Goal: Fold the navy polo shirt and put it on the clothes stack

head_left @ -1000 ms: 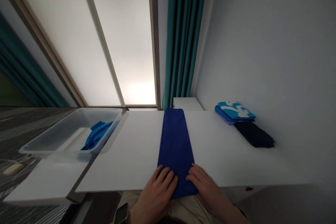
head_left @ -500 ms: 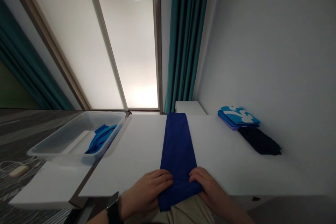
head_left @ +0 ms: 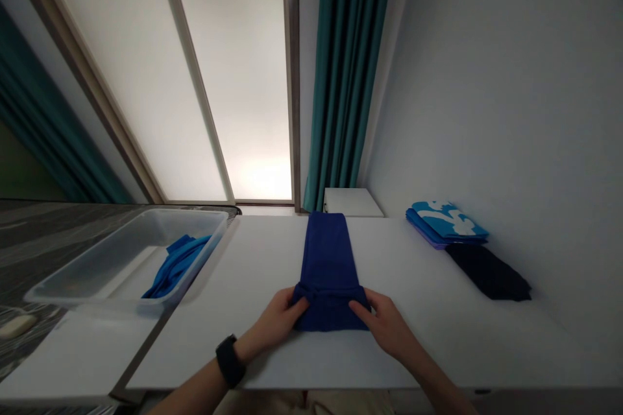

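Observation:
A dark blue garment (head_left: 329, 249), folded into a long strip, lies lengthwise on the white table in front of me. Its near end is turned up over itself in a wide fold. My left hand (head_left: 278, 319) pinches the left edge of that fold, thumb on top and fingers underneath. At the opposite edge my right hand (head_left: 384, 321) grips the fold in the same way. A black watch is on my left wrist. The fingers under the cloth are hidden.
To the left stands a clear plastic bin (head_left: 121, 253) with a crumpled bright blue cloth (head_left: 178, 267) inside. Folded blue clothes (head_left: 448, 222) lie at the right by the wall, beside a folded black cloth (head_left: 489, 272). The white table's (head_left: 233, 350) front edge runs close to me.
The near end of the dark blue garment, which hung over the table's front edge, is now folded up onto the table. Both hands have moved forward with it.

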Available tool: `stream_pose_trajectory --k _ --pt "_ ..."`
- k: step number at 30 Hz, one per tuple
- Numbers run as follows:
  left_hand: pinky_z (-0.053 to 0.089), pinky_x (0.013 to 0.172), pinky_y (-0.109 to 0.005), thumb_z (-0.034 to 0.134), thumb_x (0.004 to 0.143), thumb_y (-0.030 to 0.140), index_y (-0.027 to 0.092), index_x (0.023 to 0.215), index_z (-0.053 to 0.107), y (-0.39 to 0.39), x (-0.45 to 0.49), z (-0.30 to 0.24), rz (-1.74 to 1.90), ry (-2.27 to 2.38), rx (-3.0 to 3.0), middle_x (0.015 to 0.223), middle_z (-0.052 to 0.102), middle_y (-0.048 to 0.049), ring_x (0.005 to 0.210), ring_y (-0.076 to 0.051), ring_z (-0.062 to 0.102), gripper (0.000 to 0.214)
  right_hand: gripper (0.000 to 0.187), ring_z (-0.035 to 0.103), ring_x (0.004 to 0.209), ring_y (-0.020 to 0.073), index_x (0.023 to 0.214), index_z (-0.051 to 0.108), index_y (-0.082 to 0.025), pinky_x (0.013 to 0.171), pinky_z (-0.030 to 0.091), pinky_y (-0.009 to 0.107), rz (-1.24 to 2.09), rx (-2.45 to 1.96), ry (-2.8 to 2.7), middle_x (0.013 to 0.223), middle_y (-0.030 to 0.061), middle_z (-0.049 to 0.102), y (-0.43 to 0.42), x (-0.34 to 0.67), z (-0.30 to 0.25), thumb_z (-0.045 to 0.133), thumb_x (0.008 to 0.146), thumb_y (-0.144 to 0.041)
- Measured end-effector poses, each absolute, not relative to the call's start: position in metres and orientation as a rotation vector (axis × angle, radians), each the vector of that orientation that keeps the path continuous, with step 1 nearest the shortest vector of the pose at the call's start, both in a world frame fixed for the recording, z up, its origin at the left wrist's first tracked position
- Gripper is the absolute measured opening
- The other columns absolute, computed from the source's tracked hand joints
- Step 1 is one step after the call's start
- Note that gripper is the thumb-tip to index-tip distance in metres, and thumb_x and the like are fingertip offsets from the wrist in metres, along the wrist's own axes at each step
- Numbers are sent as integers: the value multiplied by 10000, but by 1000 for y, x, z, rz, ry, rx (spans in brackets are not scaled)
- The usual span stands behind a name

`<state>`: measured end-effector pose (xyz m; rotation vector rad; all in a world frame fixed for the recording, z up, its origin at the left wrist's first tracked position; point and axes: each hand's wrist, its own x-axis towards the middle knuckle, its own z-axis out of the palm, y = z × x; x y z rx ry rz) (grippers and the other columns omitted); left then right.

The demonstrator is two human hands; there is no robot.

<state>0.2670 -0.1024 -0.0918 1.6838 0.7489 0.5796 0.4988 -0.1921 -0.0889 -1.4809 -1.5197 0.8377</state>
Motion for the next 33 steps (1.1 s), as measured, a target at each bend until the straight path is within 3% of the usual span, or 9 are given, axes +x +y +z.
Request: stream_pose_trajectory --k 8,12,15,21,27,33 --pt "500 841 -370 478 903 506 158 956 699 -54 296 -90 682 987 1807 984 746 -85 924 -291 658 416 425 659 846 256 943 701 -172 791 499 362 618 -1705 -1504 890 90 731 -136 502 -94 446 920 -512" --pt "506 836 -357 486 912 494 177 1100 643 -54 294 -95 656 1031 1790 1011 737 -77 909 -262 669 400 400 662 791 250 873 694 -183 755 490 346 547 -1831 -1518 832 89 725 -130 503 -109 443 927 -489" --pt "508 844 -365 592 859 467 184 1227 562 -67 286 -101 610 1015 1803 1049 726 -82 926 -257 667 465 392 667 815 251 881 697 -185 766 488 342 540 -1825 -1530 862 96 728 -134 503 -113 448 927 -484" --pt "470 940 -370 545 905 397 189 1218 549 -70 289 -80 755 943 1786 1164 680 -101 1054 -254 626 375 423 671 848 238 965 710 -196 763 486 305 533 -1819 -1467 831 70 734 -125 507 -89 404 941 -487" --pt "519 860 -372 571 882 465 172 1196 509 -25 312 -84 757 918 1572 1083 694 -113 965 -257 668 434 394 674 896 212 979 686 -197 754 446 260 357 -2180 -1594 962 80 739 -79 516 -80 352 986 -407" --pt "527 712 -320 570 878 497 160 1412 308 -9 312 -111 692 1080 1496 990 670 -84 752 -193 668 684 339 676 917 226 945 668 -179 748 423 269 305 -2378 -1599 965 112 731 -58 515 -99 389 990 -367"
